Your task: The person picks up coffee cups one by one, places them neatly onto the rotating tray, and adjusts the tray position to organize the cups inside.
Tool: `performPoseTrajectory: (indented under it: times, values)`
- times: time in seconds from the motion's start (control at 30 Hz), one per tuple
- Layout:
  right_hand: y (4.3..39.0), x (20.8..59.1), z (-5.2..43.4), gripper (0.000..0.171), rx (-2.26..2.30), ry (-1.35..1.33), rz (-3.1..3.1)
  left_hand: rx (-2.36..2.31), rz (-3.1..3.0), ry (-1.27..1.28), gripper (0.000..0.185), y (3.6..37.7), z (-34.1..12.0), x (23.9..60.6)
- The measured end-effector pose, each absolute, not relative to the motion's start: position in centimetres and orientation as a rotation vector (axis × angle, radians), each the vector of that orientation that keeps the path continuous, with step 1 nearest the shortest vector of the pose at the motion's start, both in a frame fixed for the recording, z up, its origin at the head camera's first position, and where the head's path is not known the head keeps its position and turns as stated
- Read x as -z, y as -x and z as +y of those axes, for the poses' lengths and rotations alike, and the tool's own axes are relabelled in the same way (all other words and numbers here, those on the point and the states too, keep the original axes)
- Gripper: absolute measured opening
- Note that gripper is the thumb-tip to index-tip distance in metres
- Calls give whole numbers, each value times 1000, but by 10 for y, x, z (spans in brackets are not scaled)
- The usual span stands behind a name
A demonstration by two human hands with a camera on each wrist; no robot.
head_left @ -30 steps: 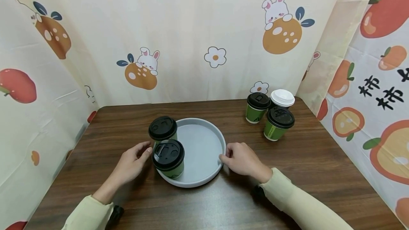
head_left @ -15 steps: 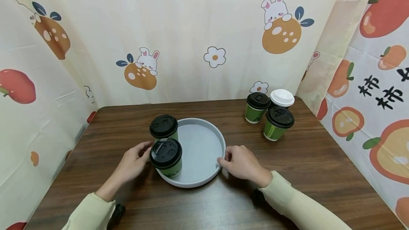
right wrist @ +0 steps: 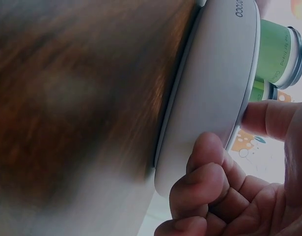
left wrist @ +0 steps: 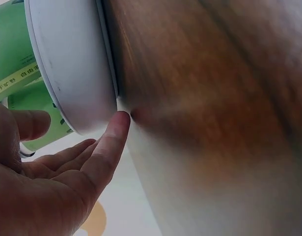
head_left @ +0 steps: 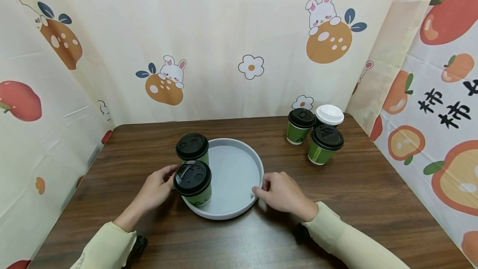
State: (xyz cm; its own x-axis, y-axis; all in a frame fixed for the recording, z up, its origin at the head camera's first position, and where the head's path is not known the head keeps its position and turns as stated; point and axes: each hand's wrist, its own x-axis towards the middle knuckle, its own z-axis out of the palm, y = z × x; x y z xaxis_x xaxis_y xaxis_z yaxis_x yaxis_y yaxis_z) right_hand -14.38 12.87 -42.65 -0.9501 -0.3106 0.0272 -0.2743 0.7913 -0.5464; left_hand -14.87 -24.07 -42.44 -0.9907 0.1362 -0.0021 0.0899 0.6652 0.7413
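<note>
A round light-grey tray point(head_left: 236, 173) lies on the table. Two green paper cups with black lids stand at its left side, the near cup point(head_left: 192, 179) partly covering the far cup point(head_left: 192, 146). My left hand point(head_left: 154, 188) is at the tray's left edge. In the left wrist view its fingers are extended, with the index fingertip point(left wrist: 120, 120) right at the base of the tray's outer wall and the thumb apart from the rim. My right hand point(head_left: 281, 192) pinches the right edge, thumb point(right wrist: 266, 118) over the rim and curled fingers against the outer wall.
At the back right of the brown wooden table point(head_left: 298, 227) stand two more green cups with black lids, a back cup point(head_left: 300, 125) and a front cup point(head_left: 325, 144). A white-lidded cup point(head_left: 330, 114) is behind them. Printed curtains point(head_left: 224, 32) enclose the table's back and sides.
The tray has turned slightly clockwise. Its near cup has shifted left and its far cup slightly right and back. My right hand has moved a little nearer along with the rim.
</note>
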Motion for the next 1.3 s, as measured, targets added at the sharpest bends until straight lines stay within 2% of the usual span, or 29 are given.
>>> performPoseTrajectory:
  times: [0.5, 0.97, 1.3]
  values:
    - [141, 426, 128, 39, 893, 505, 2904, -1244, 2809, -293, 39, 155, -242, 427]
    - [143, 427, 134, 44, 911, 535, 2934, -1261, 2737, -276, 45, 156, -241, 426]
    - [148, 422, 146, 29, 1005, 416, 2985, -1267, 2721, -271, 43, 156, -241, 425]
